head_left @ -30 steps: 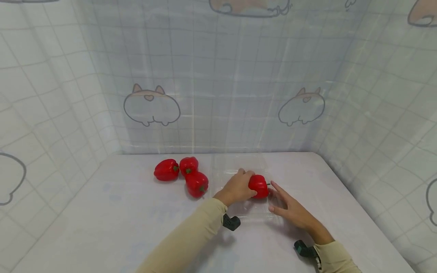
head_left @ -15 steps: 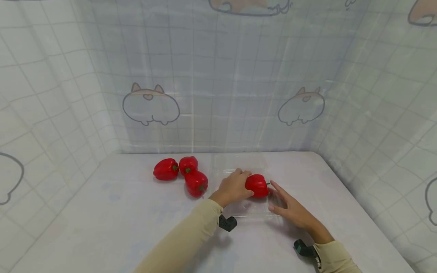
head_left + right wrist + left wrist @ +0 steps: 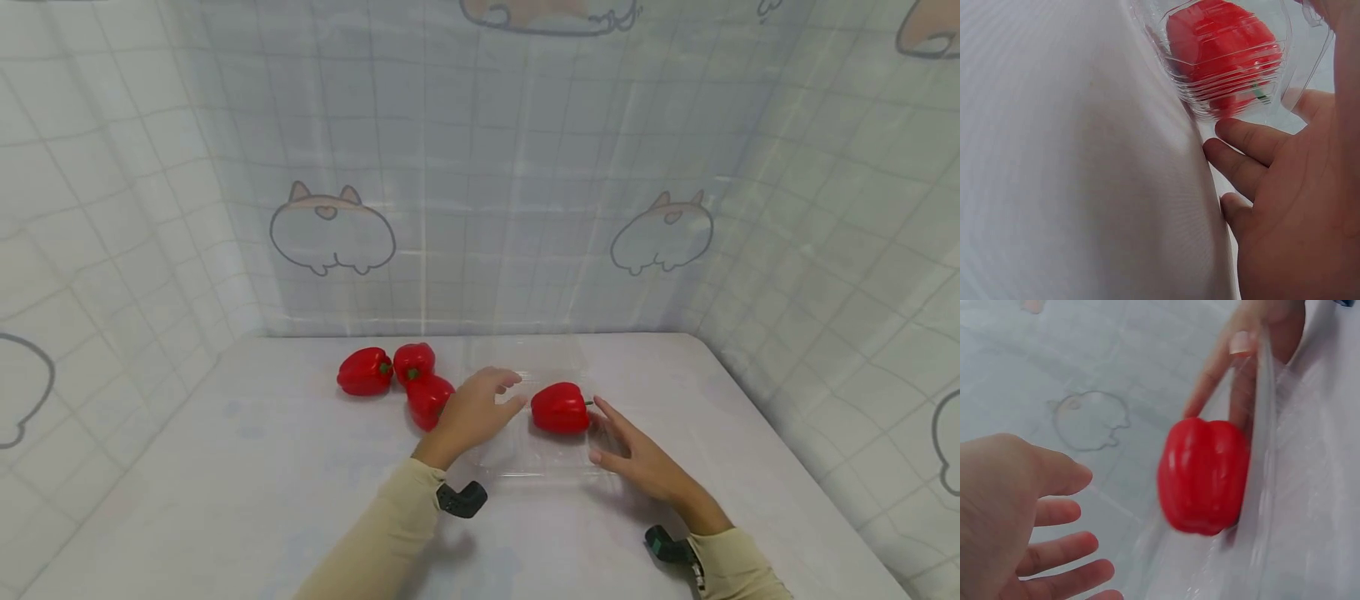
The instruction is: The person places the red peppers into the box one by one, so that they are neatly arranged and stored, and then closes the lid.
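In the head view, see the red bell pepper (image 3: 560, 409) lying on its side in the clear container (image 3: 517, 463), on a white tabletop (image 3: 240, 467). Find the left hand (image 3: 468, 417) just beside the pepper but apart from it, fingers loosely bent and free; cannot tell of any contact with the nearest of three more red peppers (image 3: 415, 365). Find the right hand (image 3: 648, 467) at the container's right side, thumb and fingers parted.

In the left wrist view, see the pepper against clear plastic, left fingers spread well short of it, right fingers reaching close behind it.

In the right wrist view, see the pepper through ribbed plastic, green stem (image 3: 1259, 92) toward the right hand's straight, relaxed fingers.
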`<state>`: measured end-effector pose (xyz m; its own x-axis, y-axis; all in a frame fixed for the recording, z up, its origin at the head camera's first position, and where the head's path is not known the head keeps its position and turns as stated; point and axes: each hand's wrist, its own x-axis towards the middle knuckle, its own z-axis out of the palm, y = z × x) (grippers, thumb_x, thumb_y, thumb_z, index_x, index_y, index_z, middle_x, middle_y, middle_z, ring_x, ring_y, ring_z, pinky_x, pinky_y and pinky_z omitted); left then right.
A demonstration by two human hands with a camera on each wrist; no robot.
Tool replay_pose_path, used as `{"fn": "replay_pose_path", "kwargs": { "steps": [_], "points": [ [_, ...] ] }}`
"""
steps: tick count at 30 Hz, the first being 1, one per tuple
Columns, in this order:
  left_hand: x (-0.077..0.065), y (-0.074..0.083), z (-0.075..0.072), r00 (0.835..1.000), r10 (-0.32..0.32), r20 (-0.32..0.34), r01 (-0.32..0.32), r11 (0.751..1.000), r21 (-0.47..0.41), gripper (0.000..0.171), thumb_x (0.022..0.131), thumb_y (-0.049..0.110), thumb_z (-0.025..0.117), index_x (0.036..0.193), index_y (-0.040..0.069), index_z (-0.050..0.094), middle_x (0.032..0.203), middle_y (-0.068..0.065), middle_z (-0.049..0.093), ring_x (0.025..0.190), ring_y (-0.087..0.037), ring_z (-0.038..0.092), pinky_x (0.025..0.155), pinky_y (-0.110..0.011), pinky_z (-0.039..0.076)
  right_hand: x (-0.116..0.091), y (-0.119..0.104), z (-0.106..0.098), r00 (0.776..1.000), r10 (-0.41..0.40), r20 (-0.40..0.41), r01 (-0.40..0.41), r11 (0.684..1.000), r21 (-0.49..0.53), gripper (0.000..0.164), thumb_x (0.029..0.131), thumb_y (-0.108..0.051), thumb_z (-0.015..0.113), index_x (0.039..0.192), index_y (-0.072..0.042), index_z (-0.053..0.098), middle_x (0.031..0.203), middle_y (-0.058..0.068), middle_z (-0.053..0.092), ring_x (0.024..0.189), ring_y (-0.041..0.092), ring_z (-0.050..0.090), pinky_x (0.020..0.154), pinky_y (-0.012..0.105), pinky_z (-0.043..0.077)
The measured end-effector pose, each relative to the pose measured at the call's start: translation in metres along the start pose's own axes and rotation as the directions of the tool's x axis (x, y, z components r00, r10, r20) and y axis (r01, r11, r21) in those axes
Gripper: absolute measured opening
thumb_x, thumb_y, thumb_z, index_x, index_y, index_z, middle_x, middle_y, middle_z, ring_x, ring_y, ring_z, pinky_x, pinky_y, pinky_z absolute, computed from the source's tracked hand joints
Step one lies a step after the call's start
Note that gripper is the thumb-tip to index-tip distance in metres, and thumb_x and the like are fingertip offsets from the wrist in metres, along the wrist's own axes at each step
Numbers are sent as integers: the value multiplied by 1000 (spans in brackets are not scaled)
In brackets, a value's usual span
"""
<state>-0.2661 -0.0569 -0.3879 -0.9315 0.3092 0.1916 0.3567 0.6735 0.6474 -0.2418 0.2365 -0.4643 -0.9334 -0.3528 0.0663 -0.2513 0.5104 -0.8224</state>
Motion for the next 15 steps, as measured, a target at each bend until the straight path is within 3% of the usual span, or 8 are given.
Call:
{"fn": "replay_pose_path", "kwargs": {
  "steps": [9,15],
  "points": [
    [-21,-23,-25,990,-36,-138,38,999,8,43,92,35,72,131,19,65,124,-2,65,111,-25,63,88,-43,57,0,1,1,1000,-1,15,1,1000,21,86,94,-35,69,162,-23,16,161,17,29,148,38,23,111,69,21],
    [-23,-40,-40,978,-44,-206,43,999,-9,39,91,32,73,128,19,67,120,1,68,110,-21,62,88,-45,56,-1,-2,-1,1000,17,10,-17,1000,6,87,93,-37,69,162,-25,16,161,16,29,148,39,24,110,70,22]
  ]
}}
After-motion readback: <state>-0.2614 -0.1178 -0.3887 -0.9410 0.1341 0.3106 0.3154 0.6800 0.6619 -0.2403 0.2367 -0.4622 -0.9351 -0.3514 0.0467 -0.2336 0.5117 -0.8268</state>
